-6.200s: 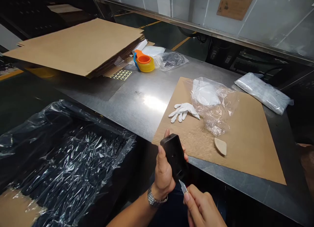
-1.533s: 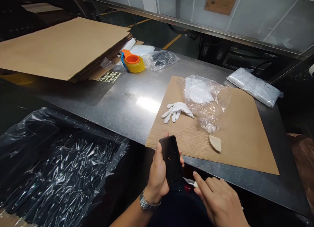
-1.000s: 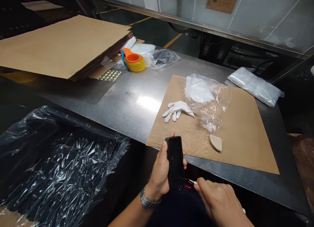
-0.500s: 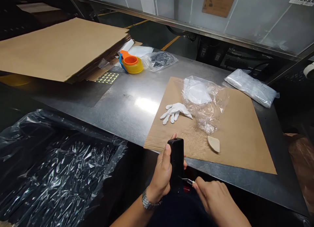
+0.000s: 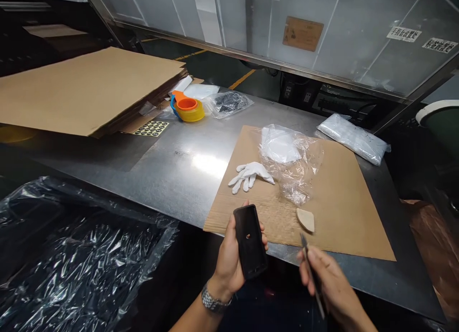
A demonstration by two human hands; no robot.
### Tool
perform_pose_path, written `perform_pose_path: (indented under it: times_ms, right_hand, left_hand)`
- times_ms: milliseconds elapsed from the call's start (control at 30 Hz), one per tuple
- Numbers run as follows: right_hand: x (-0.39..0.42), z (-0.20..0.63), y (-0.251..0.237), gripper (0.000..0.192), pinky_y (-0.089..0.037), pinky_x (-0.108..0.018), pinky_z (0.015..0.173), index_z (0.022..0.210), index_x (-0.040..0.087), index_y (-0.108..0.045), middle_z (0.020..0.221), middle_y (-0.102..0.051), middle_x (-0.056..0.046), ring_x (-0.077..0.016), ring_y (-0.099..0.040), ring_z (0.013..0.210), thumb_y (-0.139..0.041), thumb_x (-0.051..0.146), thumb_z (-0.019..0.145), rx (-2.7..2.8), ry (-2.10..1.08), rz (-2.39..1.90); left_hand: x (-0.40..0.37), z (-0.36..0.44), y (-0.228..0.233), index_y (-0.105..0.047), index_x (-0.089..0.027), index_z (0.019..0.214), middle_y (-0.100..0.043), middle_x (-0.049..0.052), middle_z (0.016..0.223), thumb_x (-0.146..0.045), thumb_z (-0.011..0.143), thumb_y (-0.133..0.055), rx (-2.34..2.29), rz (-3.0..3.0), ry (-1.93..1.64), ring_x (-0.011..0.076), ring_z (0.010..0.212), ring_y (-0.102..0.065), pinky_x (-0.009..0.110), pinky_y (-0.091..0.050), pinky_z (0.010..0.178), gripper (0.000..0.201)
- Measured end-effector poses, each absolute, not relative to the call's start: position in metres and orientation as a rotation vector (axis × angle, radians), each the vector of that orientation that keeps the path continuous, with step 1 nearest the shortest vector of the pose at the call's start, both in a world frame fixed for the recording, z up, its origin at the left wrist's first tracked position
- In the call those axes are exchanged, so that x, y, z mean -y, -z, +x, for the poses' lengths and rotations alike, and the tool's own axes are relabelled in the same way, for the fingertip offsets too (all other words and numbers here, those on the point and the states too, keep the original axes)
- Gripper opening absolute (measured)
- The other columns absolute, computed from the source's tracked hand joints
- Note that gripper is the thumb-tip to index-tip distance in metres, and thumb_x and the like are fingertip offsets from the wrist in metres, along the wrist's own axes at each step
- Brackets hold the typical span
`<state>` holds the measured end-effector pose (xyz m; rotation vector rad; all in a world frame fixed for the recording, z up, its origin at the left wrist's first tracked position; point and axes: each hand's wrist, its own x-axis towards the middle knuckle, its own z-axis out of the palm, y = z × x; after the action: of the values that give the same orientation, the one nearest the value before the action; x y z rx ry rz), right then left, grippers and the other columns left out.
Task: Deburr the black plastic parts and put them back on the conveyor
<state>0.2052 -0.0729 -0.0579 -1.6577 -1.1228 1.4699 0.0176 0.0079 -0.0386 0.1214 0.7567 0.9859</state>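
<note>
My left hand point(image 5: 229, 260) is wrapped around a black rectangular plastic casing point(image 5: 253, 260), with its hollow side facing up and a small light speck inside. In my right hand point(image 5: 330, 274) is a slim craft knife point(image 5: 312, 274), its tip pointing up and away, apart from the casing. Just beyond the knife tip, a beige wedge-shaped pad point(image 5: 305, 220) lies on a cardboard sheet point(image 5: 344, 217). A white glove point(image 5: 251, 175) rests on the same sheet, past the casing. Crumpled clear plastic film point(image 5: 296, 179) with white sheets point(image 5: 279, 144) lies behind the pad.
A stack of cardboard point(image 5: 100, 88) covers the left end of the metal table point(image 5: 172, 174). Near it are an orange and yellow tape dispenser point(image 5: 188, 109) and a sticker sheet point(image 5: 152, 128). A plastic-wrapped packet point(image 5: 355, 137) lies back right. Black plastic sheeting point(image 5: 89, 255) fills the lower left.
The knife has come away from the casing and moved right, now pointing upward. My left hand has turned the casing so its hollow side shows. The camera view has tilted slightly up.
</note>
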Motion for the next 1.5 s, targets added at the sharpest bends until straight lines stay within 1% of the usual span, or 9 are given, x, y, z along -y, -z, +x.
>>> perform_pose_path:
  times_ms: [133,333,567,700,833,1000,1233,1367,1500]
  right_hand:
    - [0.045,0.259,0.067,0.034,-0.041,-0.028,0.057,0.094,0.017,-0.059,0.076,-0.06,-0.007,-0.0183,-0.056,0.067,-0.032,0.038,0.092,1.632,-0.236,-2.258]
    - [0.033,0.267,0.084,0.032,-0.04,-0.047,0.072,0.105,0.01,-0.062,0.091,-0.053,-0.017,-0.031,-0.047,0.087,-0.046,0.03,0.086,1.683,0.158,-2.291]
    - [0.056,0.168,0.027,0.029,-0.043,-0.034,0.076,0.113,0.024,-0.057,0.092,-0.053,-0.007,-0.02,-0.049,0.089,-0.05,0.037,0.087,2.085,-0.451,-1.331]
    - [0.05,0.146,0.024,0.045,-0.04,-0.042,0.083,0.107,0.028,-0.06,0.106,-0.048,-0.009,-0.0255,-0.044,0.099,-0.052,0.06,0.076,2.106,-0.565,-1.362]
    - [0.043,0.151,0.024,0.034,-0.038,-0.042,0.085,0.106,0.031,-0.059,0.11,-0.045,-0.007,-0.0256,-0.041,0.103,-0.058,0.05,0.078,2.119,-0.693,-1.485]
    - [0.045,0.154,0.016,0.051,-0.038,-0.04,0.08,0.108,0.03,-0.056,0.1,-0.05,-0.006,-0.024,-0.044,0.093,-0.054,0.063,0.07,2.135,-0.835,-1.476]
    - [0.045,0.156,0.018,0.036,-0.034,-0.037,0.072,0.103,0.03,-0.059,0.088,-0.054,-0.002,-0.0209,-0.046,0.085,-0.062,0.05,0.074,2.099,-0.859,-1.457]
    - [0.038,0.167,0.021,0.02,-0.034,-0.034,0.071,0.099,0.033,-0.063,0.08,-0.052,0.0,-0.0174,-0.046,0.08,-0.063,0.036,0.079,2.101,-0.86,-1.419]
    - [0.024,0.184,0.028,0.013,-0.035,-0.035,0.072,0.092,0.032,-0.068,0.075,-0.053,0.0,-0.0169,-0.048,0.078,-0.06,0.03,0.082,2.018,-0.778,-1.459]
  left_hand:
    - [-0.006,0.018,0.042,-0.062,-0.009,0.092,-0.065,0.008,0.076,-0.043,0.087,-0.04,-0.713,-0.019,-0.822,0.0171,0.062,-0.062,0.034,-0.053,0.065,0.042]
    - [0.003,0.02,0.049,-0.064,-0.006,0.085,-0.066,0.011,0.065,-0.049,0.085,-0.041,-0.734,0.079,-0.679,0.0162,0.053,-0.062,0.025,-0.049,0.053,0.05]
    - [0.012,0.027,0.051,-0.064,-0.01,0.073,-0.065,0.007,0.063,-0.048,0.083,-0.047,-0.797,0.017,-0.627,0.0132,0.053,-0.059,0.022,-0.047,0.055,0.043]
    - [0.014,0.03,0.045,-0.065,-0.012,0.081,-0.066,0.004,0.069,-0.038,0.084,-0.05,-0.826,-0.062,-0.641,0.0148,0.068,-0.062,0.023,-0.048,0.07,0.03]
    - [0.016,0.032,0.043,-0.065,-0.011,0.088,-0.066,0.006,0.071,-0.038,0.085,-0.046,-0.784,-0.086,-0.583,0.0165,0.069,-0.062,0.025,-0.047,0.069,0.032]
    - [0.019,0.034,0.049,-0.061,-0.014,0.076,-0.062,0.004,0.064,-0.04,0.083,-0.049,-0.79,-0.091,-0.548,0.0157,0.062,-0.059,0.026,-0.045,0.062,0.03]
    - [0.023,0.035,0.055,-0.06,-0.013,0.077,-0.064,0.004,0.067,-0.036,0.083,-0.048,-0.8,-0.047,-0.575,0.0136,0.063,-0.061,0.022,-0.047,0.061,0.026]
    - [0.026,0.034,0.051,-0.062,-0.011,0.081,-0.061,0.005,0.05,-0.051,0.085,-0.036,-0.896,0.102,-0.379,0.0145,0.037,-0.055,0.022,-0.041,0.037,0.047]
    - [0.029,0.032,0.048,-0.063,-0.005,0.072,-0.059,0.011,0.045,-0.059,0.085,-0.021,-0.915,0.2,-0.227,0.0134,0.032,-0.053,0.018,-0.034,0.032,0.069]
